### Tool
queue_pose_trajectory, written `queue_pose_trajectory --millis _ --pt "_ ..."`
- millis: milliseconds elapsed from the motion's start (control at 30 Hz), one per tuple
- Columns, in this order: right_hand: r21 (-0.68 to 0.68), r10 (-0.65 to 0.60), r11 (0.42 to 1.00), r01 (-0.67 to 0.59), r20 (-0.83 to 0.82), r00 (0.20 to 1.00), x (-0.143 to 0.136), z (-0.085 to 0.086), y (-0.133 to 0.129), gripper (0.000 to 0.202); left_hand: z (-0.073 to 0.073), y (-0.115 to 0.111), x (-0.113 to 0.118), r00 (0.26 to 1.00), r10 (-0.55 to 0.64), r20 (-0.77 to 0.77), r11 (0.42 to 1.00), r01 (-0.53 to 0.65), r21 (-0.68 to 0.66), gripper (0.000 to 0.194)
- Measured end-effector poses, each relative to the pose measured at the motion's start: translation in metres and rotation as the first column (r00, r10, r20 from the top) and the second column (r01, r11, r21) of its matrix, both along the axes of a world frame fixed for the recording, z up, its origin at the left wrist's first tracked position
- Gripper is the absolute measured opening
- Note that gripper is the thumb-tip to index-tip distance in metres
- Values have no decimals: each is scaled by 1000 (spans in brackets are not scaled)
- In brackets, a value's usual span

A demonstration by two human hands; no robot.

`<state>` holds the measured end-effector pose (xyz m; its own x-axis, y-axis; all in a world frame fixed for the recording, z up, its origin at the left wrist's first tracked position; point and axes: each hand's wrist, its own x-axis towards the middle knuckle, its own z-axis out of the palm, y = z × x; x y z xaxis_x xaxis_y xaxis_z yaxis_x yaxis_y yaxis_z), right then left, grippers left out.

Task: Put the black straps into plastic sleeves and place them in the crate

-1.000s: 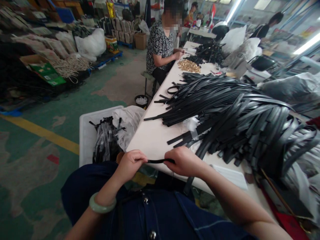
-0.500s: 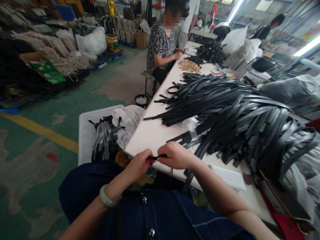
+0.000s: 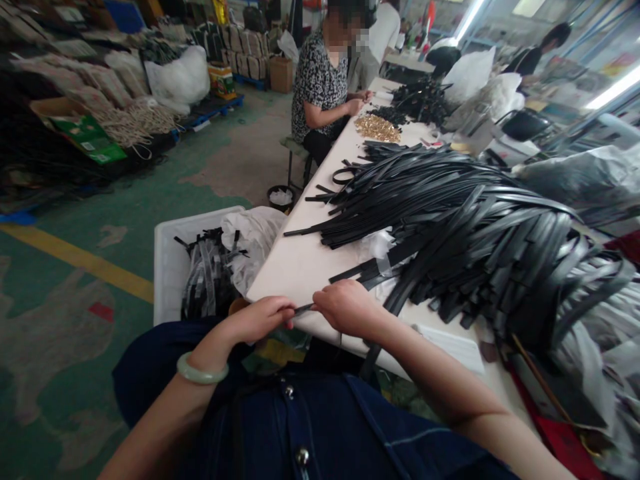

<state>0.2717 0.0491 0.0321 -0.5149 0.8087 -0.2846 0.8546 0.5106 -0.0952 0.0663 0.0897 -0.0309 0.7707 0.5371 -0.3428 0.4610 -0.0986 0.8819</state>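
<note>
A short stretch of dark strap [image 3: 303, 309] spans the gap between my two hands, just over the near edge of the white table [image 3: 280, 270]. My left hand [image 3: 263, 319] is closed on its left end, thumb and fingers pinched together. The other end sits in the pinched fingers of my right hand [image 3: 345, 308]. How much of the strap lies inside the hands is hidden. Beyond my right hand spreads a large heap of black straps [image 3: 430, 200], with a few ends reaching close to my knuckles.
Left of the table stands a white bin [image 3: 167, 267] holding wrapped dark strips and pale cloth. Farther along sits a co-worker [image 3: 323, 87] by a pile of gold-coloured metal pieces [image 3: 379, 128]. A small black bucket [image 3: 281, 198] is on the floor.
My left hand has turned flatter, its wrist shifting left. My right hand has moved slightly left and up, its fingers now pointing more downward. The strap stays between them.
</note>
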Motion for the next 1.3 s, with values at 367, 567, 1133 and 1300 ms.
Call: queue_pose_trajectory --millis 367,567,1133,1300 --pt "58 4 998 -1 -51 999 24 1 0 25 -2 -5 4 999 2 51 984 7 -178 51" --pt "74 32 997 -20 -166 986 42 -5 4 23 -3 -9 -1 991 107 79 968 -86 -236 54" --pt "637 318 768 -60 -299 900 65 -11 -21 26 26 2 37 919 312 241 756 -87 -648 40" --pt "589 251 808 -32 -294 922 55 -17 -23 29 15 2 41 909 351 225 805 -170 -569 42"
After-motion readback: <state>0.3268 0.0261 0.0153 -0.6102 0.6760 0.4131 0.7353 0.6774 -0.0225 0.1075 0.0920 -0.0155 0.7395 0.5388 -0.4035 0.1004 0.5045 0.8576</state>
